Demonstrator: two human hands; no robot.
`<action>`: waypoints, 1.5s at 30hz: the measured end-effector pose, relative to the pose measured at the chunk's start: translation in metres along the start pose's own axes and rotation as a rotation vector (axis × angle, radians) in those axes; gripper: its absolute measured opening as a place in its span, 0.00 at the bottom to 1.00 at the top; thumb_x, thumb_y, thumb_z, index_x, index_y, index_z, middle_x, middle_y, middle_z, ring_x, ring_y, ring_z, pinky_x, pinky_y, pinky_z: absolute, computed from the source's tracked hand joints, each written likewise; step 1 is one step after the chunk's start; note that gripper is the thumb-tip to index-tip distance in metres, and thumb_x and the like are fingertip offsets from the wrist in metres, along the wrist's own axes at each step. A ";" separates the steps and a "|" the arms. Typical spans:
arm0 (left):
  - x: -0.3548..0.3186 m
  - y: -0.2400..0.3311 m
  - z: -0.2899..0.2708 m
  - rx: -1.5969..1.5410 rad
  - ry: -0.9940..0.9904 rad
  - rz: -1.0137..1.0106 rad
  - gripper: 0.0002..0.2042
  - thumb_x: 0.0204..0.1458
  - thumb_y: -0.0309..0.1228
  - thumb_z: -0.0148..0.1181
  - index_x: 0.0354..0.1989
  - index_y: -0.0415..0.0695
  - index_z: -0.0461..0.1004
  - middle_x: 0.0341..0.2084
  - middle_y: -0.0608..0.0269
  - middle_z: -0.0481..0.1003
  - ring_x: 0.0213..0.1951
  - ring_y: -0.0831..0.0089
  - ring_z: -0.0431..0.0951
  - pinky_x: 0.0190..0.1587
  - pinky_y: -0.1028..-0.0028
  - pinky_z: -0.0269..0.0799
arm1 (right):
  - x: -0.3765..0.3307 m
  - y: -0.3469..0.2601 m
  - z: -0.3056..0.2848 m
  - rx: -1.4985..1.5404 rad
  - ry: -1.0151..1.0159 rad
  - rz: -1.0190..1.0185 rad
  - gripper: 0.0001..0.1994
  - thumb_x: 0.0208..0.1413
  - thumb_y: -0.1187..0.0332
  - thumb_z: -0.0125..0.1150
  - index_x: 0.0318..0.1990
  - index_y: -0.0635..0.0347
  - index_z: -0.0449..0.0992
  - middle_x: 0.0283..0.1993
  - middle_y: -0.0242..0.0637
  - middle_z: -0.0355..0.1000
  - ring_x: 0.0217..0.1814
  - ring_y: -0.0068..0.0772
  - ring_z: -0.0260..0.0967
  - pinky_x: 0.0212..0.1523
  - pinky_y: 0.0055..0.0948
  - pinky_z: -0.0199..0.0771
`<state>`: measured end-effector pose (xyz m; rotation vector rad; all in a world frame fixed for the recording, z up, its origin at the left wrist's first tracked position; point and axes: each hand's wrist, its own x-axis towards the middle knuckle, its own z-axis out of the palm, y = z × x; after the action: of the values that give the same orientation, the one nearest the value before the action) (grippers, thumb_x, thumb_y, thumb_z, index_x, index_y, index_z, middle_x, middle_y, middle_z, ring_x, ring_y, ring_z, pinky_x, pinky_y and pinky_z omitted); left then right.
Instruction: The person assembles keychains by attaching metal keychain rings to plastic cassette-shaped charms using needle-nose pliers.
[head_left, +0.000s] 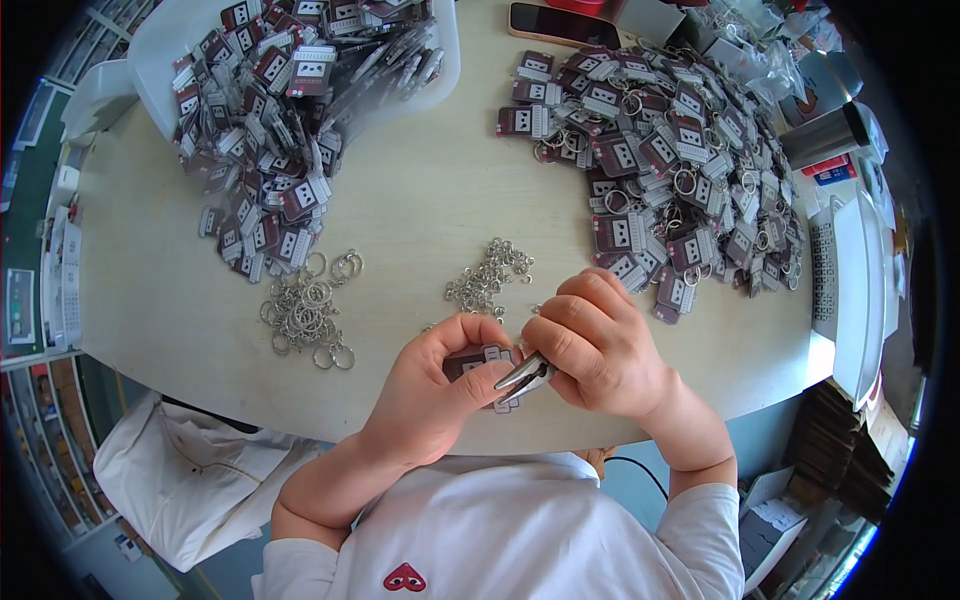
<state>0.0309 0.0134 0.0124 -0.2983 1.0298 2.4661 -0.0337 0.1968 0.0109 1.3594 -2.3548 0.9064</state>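
My left hand (425,385) pinches a flat dark-red and grey keychain charm (468,362) between thumb and fingers, close to the table's front edge. My right hand (600,345) is wrapped round a pair of needle-nose pliers (527,375), whose slim metal jaws point left across the charm, beside my left thumb. Whether the jaws grip a ring cannot be made out. Just beyond my hands lies a small heap of little metal jump rings (488,275). Larger split key rings (308,305) are piled to the left of it.
A white bin (447,60) at the far left spills loose charms (260,150) onto the table (420,190). Charms with rings attached (670,160) form a big pile at right. A phone (563,26) lies at the back, and a metal tumbler (825,138) lies at the right edge.
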 end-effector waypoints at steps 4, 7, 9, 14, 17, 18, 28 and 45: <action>-0.004 0.003 0.001 0.064 0.039 0.000 0.10 0.51 0.25 0.57 0.40 0.39 0.67 0.32 0.67 0.72 0.31 0.84 0.71 0.33 0.83 0.68 | -0.004 0.000 0.007 0.038 0.012 0.004 0.14 0.32 0.71 0.63 0.32 0.57 0.71 0.23 0.30 0.61 0.25 0.32 0.61 0.31 0.30 0.65; -0.004 0.004 -0.002 0.089 0.071 -0.004 0.10 0.50 0.24 0.57 0.40 0.40 0.67 0.32 0.67 0.72 0.30 0.85 0.70 0.33 0.84 0.68 | -0.004 0.000 0.010 0.074 -0.005 0.018 0.14 0.29 0.74 0.61 0.31 0.57 0.71 0.23 0.31 0.63 0.25 0.33 0.61 0.28 0.30 0.63; -0.002 0.002 -0.008 0.095 0.061 -0.015 0.11 0.51 0.27 0.58 0.42 0.40 0.66 0.33 0.68 0.72 0.32 0.85 0.70 0.34 0.83 0.68 | -0.003 0.002 0.011 0.118 -0.019 0.024 0.15 0.25 0.77 0.59 0.29 0.58 0.72 0.23 0.32 0.65 0.25 0.35 0.61 0.26 0.31 0.62; -0.006 0.027 -0.043 1.409 0.236 0.579 0.12 0.50 0.30 0.59 0.41 0.38 0.71 0.37 0.58 0.73 0.40 0.66 0.71 0.44 0.71 0.66 | 0.002 0.027 -0.020 -0.027 0.083 0.250 0.15 0.29 0.82 0.56 0.31 0.60 0.71 0.24 0.38 0.65 0.26 0.40 0.64 0.28 0.33 0.65; 0.008 0.045 -0.079 1.931 0.580 0.742 0.13 0.46 0.32 0.61 0.39 0.39 0.73 0.39 0.57 0.71 0.43 0.57 0.67 0.48 0.65 0.62 | -0.010 0.067 -0.049 -0.303 0.348 0.576 0.11 0.48 0.78 0.54 0.41 0.65 0.72 0.32 0.42 0.71 0.29 0.33 0.67 0.32 0.29 0.68; 0.009 0.050 -0.086 1.935 0.586 0.743 0.13 0.46 0.32 0.61 0.39 0.39 0.73 0.39 0.57 0.71 0.43 0.57 0.67 0.48 0.65 0.62 | -0.001 0.072 -0.056 -0.450 0.336 0.704 0.10 0.52 0.74 0.55 0.42 0.65 0.72 0.32 0.42 0.71 0.29 0.32 0.68 0.33 0.28 0.69; 0.016 0.062 -0.106 1.949 0.480 0.744 0.08 0.40 0.24 0.64 0.31 0.41 0.77 0.29 0.62 0.74 0.33 0.66 0.72 0.37 0.71 0.67 | -0.007 0.051 -0.038 0.078 0.206 0.760 0.06 0.50 0.72 0.58 0.31 0.66 0.71 0.24 0.38 0.67 0.25 0.26 0.64 0.29 0.25 0.66; 0.012 0.011 -0.047 0.119 0.210 0.140 0.08 0.56 0.33 0.52 0.38 0.42 0.71 0.37 0.58 0.75 0.38 0.73 0.77 0.39 0.79 0.73 | -0.022 0.042 -0.016 -0.016 -0.474 0.445 0.10 0.37 0.78 0.59 0.32 0.61 0.74 0.29 0.39 0.69 0.37 0.44 0.67 0.38 0.36 0.67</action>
<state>0.0165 -0.0226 -0.0179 -0.4689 1.3193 2.5237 -0.0595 0.2374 -0.0044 1.1582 -3.1039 0.7210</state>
